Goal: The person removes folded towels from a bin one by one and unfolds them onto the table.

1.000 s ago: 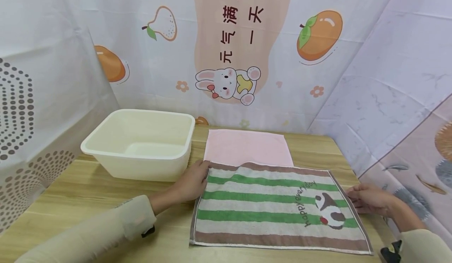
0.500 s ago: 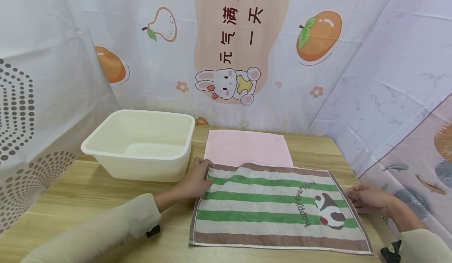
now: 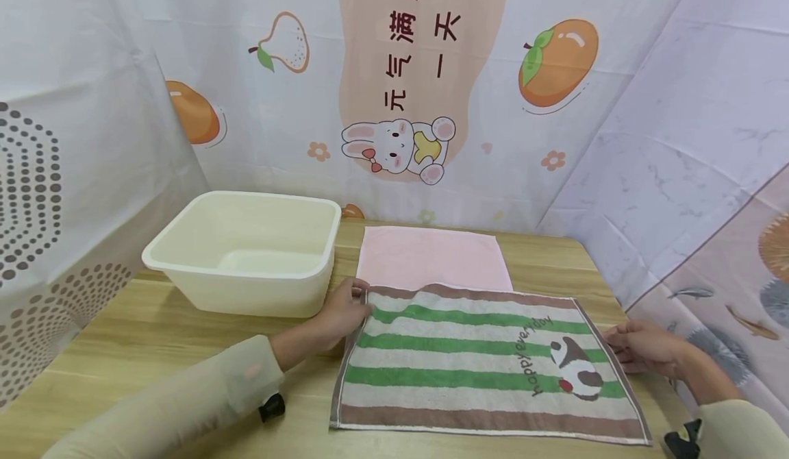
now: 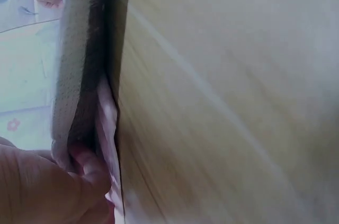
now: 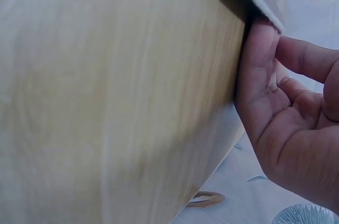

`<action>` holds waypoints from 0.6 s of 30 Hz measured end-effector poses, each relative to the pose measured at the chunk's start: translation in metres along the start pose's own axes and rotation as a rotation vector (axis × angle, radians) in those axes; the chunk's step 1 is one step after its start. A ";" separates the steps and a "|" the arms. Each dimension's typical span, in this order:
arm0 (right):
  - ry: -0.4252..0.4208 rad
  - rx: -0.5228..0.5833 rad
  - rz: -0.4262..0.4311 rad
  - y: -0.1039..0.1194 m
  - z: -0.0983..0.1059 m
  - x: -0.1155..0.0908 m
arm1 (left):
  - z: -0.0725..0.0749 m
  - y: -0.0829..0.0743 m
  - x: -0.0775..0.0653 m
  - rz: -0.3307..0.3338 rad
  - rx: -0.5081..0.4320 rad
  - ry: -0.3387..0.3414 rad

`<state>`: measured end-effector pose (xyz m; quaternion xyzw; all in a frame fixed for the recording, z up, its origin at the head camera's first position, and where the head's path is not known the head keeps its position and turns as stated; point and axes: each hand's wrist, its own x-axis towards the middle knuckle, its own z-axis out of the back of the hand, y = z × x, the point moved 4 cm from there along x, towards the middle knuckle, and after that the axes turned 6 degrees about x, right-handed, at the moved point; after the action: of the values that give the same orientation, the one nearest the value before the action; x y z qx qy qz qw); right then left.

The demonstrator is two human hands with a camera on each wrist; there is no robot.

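Note:
A towel (image 3: 444, 360) with green, white and brown stripes and a panda print lies spread on the wooden table. My left hand (image 3: 337, 314) pinches its far left corner; in the left wrist view a finger goes beneath the towel edge (image 4: 74, 75). At the right edge, my right hand (image 3: 647, 351) holds the border with thumb and fingers, one fingertip hidden under the cloth in the right wrist view. Beyond the striped towel lies a pink towel (image 3: 431, 257), its near part covered by the striped one.
A cream plastic basin (image 3: 246, 296) stands at the back left, close to my left hand, with nothing visible inside. The wooden table (image 3: 105, 370) is bordered by printed curtains (image 3: 277, 137) at the back and sides.
My left hand has shifted slightly right along the towel's left edge, and that edge is bent a little at the corner. My right hand has stayed in place.

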<state>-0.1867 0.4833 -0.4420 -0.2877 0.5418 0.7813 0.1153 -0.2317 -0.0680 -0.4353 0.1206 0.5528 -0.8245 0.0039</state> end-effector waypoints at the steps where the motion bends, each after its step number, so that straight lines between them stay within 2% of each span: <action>1: -0.002 -0.002 -0.002 0.000 0.000 0.000 | 0.000 0.001 -0.001 0.014 -0.036 0.003; 5: -0.011 -0.003 -0.003 0.002 -0.001 0.000 | -0.003 -0.001 -0.003 0.059 -0.155 0.027; 8: 0.007 0.003 0.012 0.002 -0.002 -0.002 | -0.005 -0.001 -0.004 0.074 -0.191 0.050; 12: 0.019 0.008 0.018 0.001 -0.001 -0.002 | -0.005 -0.001 -0.004 0.056 -0.146 0.061; 18: 0.031 0.004 0.020 0.001 -0.001 -0.003 | 0.000 0.000 -0.002 0.018 -0.085 0.005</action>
<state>-0.1850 0.4824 -0.4396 -0.2942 0.5480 0.7767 0.0995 -0.2299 -0.0679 -0.4349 0.1274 0.5862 -0.7999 0.0148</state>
